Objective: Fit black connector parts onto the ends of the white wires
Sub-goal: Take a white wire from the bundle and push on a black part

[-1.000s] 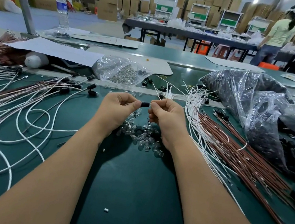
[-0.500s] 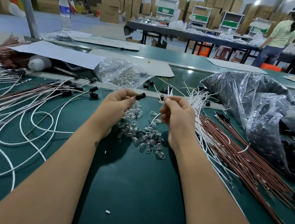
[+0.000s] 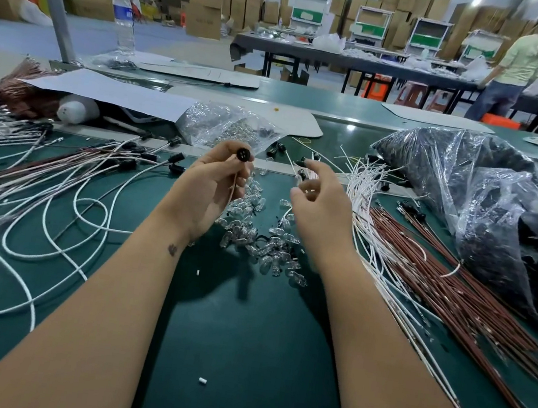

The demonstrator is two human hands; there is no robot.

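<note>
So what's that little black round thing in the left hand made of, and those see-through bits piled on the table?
The black connector looks like matte molded plastic: dull, with small holes in its round face. The clear bulbs look like glass, or maybe clear plastic: see-through with bright glints. The green table looks like a smooth rubbery mat with a soft sheen.

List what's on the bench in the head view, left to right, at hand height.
Looped white wires → left hand holding a black connector → right hand → straight white wires → brown wires → black bag.
</note>
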